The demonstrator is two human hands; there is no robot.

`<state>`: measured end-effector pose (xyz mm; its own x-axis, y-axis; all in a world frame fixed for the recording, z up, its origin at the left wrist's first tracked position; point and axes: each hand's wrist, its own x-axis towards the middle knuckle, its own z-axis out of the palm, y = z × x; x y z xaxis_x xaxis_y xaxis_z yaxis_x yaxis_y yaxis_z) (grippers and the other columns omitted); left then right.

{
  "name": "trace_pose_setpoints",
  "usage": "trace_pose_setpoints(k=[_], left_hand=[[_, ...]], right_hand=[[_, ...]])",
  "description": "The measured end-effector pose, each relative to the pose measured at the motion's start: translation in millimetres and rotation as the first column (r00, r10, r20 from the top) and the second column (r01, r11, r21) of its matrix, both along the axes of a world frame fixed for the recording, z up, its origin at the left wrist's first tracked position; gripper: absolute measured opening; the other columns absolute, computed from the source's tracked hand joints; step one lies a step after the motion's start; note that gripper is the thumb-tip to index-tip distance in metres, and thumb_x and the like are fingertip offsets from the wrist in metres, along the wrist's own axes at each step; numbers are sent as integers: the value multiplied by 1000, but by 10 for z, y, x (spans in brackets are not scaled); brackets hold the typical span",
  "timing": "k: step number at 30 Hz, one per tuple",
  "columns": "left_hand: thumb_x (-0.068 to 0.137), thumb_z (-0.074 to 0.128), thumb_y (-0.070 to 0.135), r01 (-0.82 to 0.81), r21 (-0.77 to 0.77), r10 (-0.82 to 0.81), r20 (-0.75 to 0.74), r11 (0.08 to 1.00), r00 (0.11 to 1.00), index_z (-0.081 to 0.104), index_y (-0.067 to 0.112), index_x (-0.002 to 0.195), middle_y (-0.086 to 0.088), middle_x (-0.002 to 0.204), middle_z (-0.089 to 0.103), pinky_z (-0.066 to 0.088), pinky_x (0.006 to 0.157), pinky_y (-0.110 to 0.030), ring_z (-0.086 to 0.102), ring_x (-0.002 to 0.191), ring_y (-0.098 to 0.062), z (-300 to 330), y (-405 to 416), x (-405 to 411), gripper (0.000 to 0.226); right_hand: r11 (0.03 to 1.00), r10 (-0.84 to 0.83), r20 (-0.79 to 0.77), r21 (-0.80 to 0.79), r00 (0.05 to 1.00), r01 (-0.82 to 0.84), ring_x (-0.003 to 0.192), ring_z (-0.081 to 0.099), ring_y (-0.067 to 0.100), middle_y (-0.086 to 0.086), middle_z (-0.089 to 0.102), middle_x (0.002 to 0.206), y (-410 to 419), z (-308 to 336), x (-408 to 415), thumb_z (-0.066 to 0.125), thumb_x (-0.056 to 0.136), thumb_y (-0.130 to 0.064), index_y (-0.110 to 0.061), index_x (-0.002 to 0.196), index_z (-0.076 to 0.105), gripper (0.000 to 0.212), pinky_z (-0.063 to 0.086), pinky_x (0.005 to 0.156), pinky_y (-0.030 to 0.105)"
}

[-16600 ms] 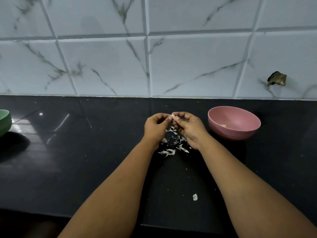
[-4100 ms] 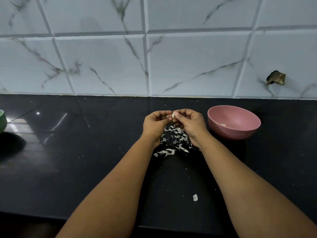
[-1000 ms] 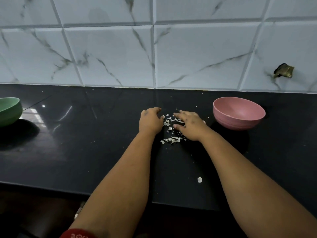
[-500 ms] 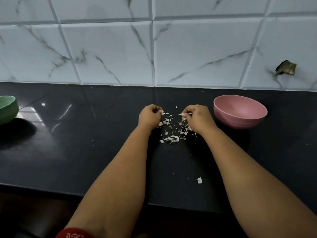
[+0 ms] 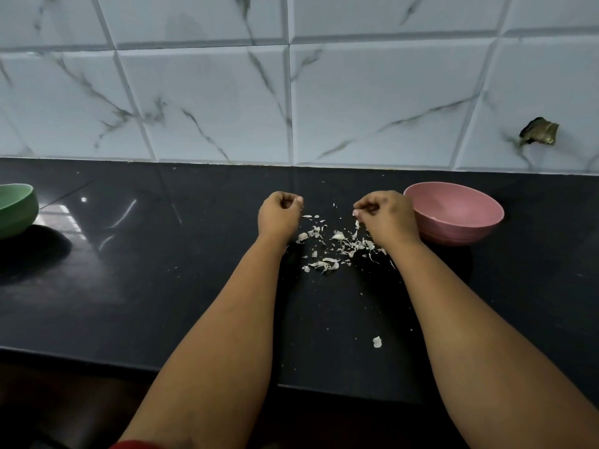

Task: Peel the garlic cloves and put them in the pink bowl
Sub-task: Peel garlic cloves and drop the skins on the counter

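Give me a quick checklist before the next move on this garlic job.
1. Pink bowl upright and within the right hand's reach: ok.
2. Left hand holding a clove: cannot tell, fingers curled.
3. Right hand holding a clove: cannot tell.
4. Peel scraps kept out of the pink bowl, lying on the counter: ok.
5. Unpeeled cloves left among the scraps: cannot tell.
6. Green bowl clear of the work spot: ok.

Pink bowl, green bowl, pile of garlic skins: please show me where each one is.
pink bowl [image 5: 466, 222], head view, front outer wall.
green bowl [image 5: 16, 210], head view, outer wall.
garlic skins [image 5: 324, 264], head view, near clump of the pile.
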<state>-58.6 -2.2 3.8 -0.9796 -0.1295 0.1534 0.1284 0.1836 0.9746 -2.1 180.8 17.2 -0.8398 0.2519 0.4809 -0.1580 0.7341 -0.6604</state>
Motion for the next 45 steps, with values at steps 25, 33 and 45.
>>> trace_pose_setpoints(k=[25, 33, 45], left_hand=[[92, 60, 24, -8, -553, -25, -53, 833, 998, 69, 23, 97, 6, 94, 66, 42, 72, -26, 59, 97, -14, -74, 54, 47, 11], [91, 58, 23, -35, -550, 34, -12, 834, 999, 70, 22, 98, 1, 104, 68, 43, 71, -28, 59, 100, -17, -83, 34, 27, 14], [94, 59, 28, -15, -490, -2, -34, 872, 999, 70, 18, 101, 6, 91, 62, 40, 73, -27, 57, 94, -13, -23, 57, 66, 16]], right_hand=[[993, 30, 215, 105, 976, -54, 61, 55, 9, -5, 60, 70, 5, -37, -18, 69, 85, -5, -14, 79, 68, 11, 38, 50, 4], [941, 148, 270, 257, 951, -220, 94, 58, 16, 1, 60, 98, -155, -68, 0, 69, 87, -16, -16, 105, 74, 18, 39, 79, 18], [995, 57, 209, 67, 976, -73, 71, 52, 11, 3, 62, 91, -55, -64, -88, 48, 97, -11, -10, 92, 62, 15, 33, 53, 23]])
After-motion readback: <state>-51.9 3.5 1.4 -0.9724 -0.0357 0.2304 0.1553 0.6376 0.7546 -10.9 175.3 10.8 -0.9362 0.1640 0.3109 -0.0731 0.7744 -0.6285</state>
